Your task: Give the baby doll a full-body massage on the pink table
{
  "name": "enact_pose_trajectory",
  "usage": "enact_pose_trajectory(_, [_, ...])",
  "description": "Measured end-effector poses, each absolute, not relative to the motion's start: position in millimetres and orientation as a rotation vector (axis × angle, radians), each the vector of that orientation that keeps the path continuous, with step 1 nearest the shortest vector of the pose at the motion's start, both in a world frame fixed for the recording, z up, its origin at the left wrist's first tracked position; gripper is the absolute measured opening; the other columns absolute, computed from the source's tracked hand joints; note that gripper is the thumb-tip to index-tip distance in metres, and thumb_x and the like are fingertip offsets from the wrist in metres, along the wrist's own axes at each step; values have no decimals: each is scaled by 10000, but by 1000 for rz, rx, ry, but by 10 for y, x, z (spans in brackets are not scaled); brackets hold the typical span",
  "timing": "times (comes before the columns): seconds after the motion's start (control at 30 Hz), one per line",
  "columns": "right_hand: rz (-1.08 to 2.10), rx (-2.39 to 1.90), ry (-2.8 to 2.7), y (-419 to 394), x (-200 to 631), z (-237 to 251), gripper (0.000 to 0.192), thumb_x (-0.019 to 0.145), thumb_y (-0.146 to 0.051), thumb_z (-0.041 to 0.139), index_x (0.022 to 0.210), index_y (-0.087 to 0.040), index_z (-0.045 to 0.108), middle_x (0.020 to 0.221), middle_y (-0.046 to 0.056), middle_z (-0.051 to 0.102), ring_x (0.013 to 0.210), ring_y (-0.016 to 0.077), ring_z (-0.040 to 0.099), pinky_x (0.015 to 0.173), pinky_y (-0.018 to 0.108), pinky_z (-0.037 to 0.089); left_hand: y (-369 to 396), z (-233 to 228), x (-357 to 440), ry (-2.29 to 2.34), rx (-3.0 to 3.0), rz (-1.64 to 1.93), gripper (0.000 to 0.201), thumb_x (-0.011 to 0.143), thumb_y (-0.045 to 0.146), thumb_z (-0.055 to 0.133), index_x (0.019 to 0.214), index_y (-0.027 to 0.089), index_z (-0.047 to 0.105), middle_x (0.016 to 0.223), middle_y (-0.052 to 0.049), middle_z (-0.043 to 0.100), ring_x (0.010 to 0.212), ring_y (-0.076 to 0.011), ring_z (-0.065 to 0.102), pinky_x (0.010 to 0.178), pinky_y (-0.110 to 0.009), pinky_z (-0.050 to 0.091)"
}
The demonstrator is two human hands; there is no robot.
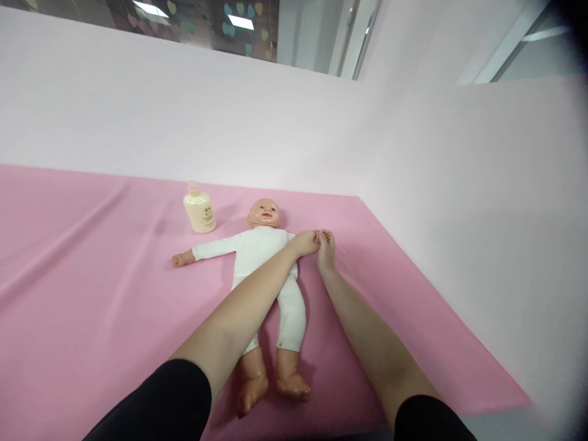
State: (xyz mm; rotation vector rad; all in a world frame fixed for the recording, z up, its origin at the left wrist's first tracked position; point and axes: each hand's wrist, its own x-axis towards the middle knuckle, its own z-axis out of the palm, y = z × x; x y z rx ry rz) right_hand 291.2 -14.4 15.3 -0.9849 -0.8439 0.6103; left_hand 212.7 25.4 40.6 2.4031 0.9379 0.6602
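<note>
Baby doll (pixel 260 257) supine on the pink sheet (pixel 82 294), head far, feet near; lotion bottle (pixel 199 210) upright just left of its head, apparently unused. Left hand (pixel 305 242) crosses the torso, right hand (pixel 326 249) beside it; both grips seem closed on the doll's right-side hand, itself hidden; handling judged early.

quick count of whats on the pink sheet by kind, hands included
baby doll: 1
lotion bottle: 1
hands, left hand and right hand, both at the doll's arm: 2
total: 4
</note>
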Motion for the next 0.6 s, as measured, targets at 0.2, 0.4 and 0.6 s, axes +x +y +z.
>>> enact_pose_trajectory(0.2, [564,-1014,-847,-148,2893,174,196,768,-387,450,797,-201,502,774,-9,548,773,132,540,781,285,441,220,445,2129,916,2278,696,204,760,227,474,785,125,649,735,-57,648,671,-150,559,607,-233,398])
enact_pose_trajectory(0.4, [528,-1018,-899,-193,2874,200,245,812,-407,388,855,-198,509,830,6,563,820,137,550,811,292,438,266,395,2135,852,2096,674,94,702,174,491,718,138,576,571,15,529,530,-108,483,521,-219,378])
enact_pose_trajectory(0.6, [543,-1021,-892,-169,2903,158,263,810,-425,423,886,-195,525,864,9,569,853,140,558,816,292,450,277,369,2162,711,1924,653,109,691,111,473,756,128,560,557,30,511,503,-95,470,528,-219,405])
